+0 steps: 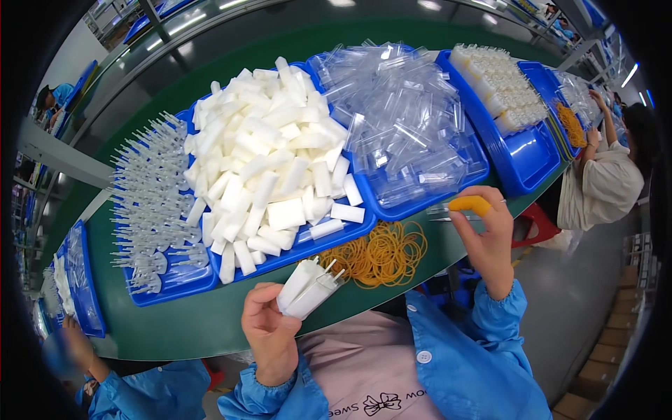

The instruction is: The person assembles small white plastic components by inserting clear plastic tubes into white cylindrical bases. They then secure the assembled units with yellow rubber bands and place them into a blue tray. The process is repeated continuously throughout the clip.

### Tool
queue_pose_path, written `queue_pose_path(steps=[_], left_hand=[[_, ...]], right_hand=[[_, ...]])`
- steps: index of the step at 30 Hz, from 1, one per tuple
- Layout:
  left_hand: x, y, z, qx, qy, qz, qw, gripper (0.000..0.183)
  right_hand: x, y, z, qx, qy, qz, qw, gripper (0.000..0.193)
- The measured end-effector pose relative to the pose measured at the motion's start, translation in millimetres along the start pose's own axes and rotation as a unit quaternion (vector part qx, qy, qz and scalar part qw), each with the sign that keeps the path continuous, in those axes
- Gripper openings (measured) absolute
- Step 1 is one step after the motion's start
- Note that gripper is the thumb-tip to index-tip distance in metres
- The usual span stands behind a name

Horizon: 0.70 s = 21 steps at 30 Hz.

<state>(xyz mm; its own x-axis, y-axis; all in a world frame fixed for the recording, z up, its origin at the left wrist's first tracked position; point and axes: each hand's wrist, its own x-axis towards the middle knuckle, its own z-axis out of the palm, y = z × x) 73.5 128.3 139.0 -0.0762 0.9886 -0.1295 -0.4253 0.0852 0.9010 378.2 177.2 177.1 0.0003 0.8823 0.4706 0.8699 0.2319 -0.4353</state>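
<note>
My left hand [269, 332] is closed around a small bundle of white foam pieces [308, 288] with thin pale prongs sticking out at its upper right. A yellow finger cot [470, 204] covers one finger of my right hand [488, 241], which is raised by the front edge of the clear-sleeve tray. Between that hand's fingers is a slim metal tool with two thin points, tweezers [442, 218] by their look. Between my hands, a loose pile of orange rubber bands [381, 255] lies on the green table [231, 318].
Blue trays hold pronged white plastic parts [150, 203], white foam blocks [266, 161] and clear plastic sleeves [402, 119]. Finished-looking white pieces [497, 87] stand in rows in another tray to the right. Co-workers sit at the far right [605, 182] and lower left [143, 392].
</note>
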Motion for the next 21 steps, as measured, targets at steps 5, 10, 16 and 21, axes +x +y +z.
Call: queue_pose_path(steps=[5, 10, 16, 21], left_hand=[[0.9, 0.9, 7.2, -0.028, -0.011, -0.008, 1.0, 0.04], [0.8, 1.8, 6.2, -0.006, -0.02, -0.01, 1.0, 0.042], [3.4, -0.3, 6.4, -0.038, -0.029, -0.003, 0.999, 0.04], [0.9, -4.4, 9.9, -0.003, -0.08, 0.014, 0.997, 0.042]], right_hand=[[-9.8, 19.4, 17.1, -0.135, -0.046, 0.008, 0.99, 0.016], [-10.0, 18.9, 17.1, -0.153, -0.048, -0.009, 0.987, 0.018], [-22.1, -3.4, -5.1, 0.039, 0.015, 0.079, 0.996, 0.017], [-21.0, -23.7, 3.3, 0.428, -0.01, 0.167, 0.888, 0.036]])
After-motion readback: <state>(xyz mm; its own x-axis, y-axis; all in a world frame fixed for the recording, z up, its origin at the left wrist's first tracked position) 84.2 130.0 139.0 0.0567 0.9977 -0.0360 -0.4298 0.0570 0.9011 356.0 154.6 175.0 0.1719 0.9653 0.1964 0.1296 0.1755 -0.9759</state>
